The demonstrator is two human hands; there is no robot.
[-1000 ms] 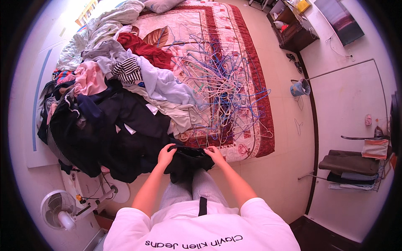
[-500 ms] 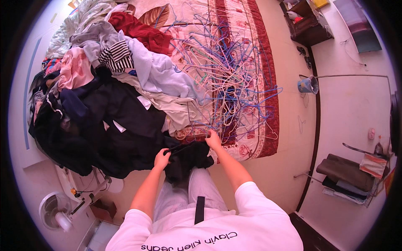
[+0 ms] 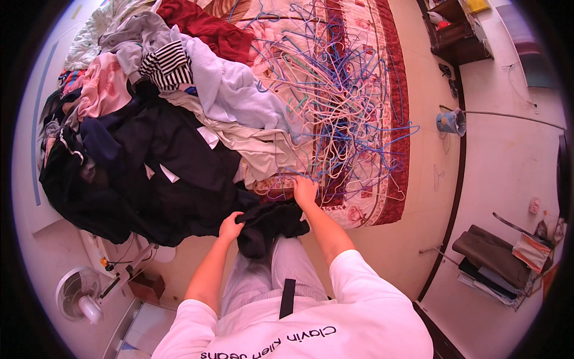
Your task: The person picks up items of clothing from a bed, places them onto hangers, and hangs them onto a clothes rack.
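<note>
A black garment (image 3: 272,230) hangs in front of my thighs at the bed's near edge. My left hand (image 3: 231,227) is closed on its left edge, thumb and fingers pinching the cloth. My right hand (image 3: 305,190) reaches past the garment's right end to the near side of a tangled heap of hangers (image 3: 341,119), blue, white and purple. Its fingers point downward beside thin hanger wires and are mostly hidden, so its grip does not show. Next to my left hand, a large pile of black clothes (image 3: 173,155) spreads over the bed.
Pink, white, red and striped clothes (image 3: 167,66) lie heaped at the far left. The bed cover (image 3: 391,185) has a dark red border. At the lower left stands a white fan (image 3: 78,293). A blue bin (image 3: 448,122) and a rack with folded cloth (image 3: 493,257) are along the right wall.
My right hand has moved slightly forward, off the black garment's upper right edge and toward the hangers. My left hand keeps its hold. The whole view has shifted a little.
</note>
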